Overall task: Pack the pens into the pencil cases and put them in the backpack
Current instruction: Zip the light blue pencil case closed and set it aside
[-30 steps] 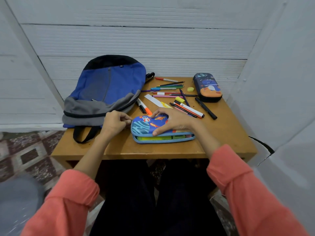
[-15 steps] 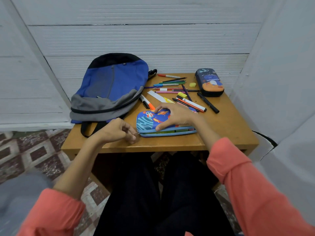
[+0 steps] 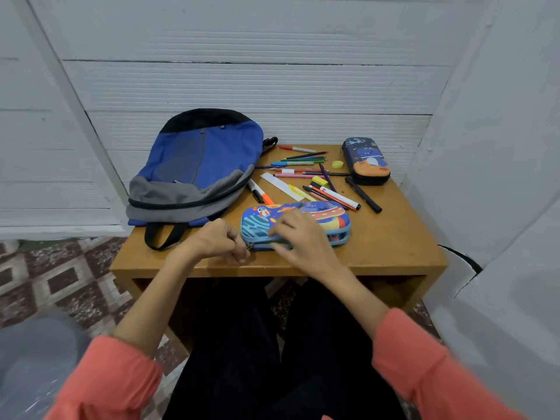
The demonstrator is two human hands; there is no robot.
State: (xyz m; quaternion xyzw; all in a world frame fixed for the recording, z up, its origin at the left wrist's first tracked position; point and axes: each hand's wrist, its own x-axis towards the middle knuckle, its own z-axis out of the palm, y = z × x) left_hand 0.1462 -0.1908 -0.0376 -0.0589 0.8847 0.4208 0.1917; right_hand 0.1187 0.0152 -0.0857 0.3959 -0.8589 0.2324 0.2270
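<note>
Wood, smooth and honey-brown, made up the small square table (image 3: 394,247). Your blue pencil case (image 3: 321,215) lay flat close to its near edge, with a narrow strip of tabletop in front of it and a wider bare patch to its right. Your left hand (image 3: 216,242) sat at the case's near left corner, fingers curled in, pinching the small metal zipper pull (image 3: 250,245). Your right hand (image 3: 298,237) lay spread over the glossy moulded lid, fingers pressing down to the front seam; the case's right end gaped a little. The soft fabric backpack (image 3: 197,168), blue, grey and black, slumped on the far left corner and overhung the table's left edge, its strap loop near your left wrist. Loose pens (image 3: 303,174), thin and straight, lay scattered just behind the case. A dark rounded pencil case (image 3: 366,162) lay at the far right corner, near the ribbed white wall (image 3: 272,86).
</note>
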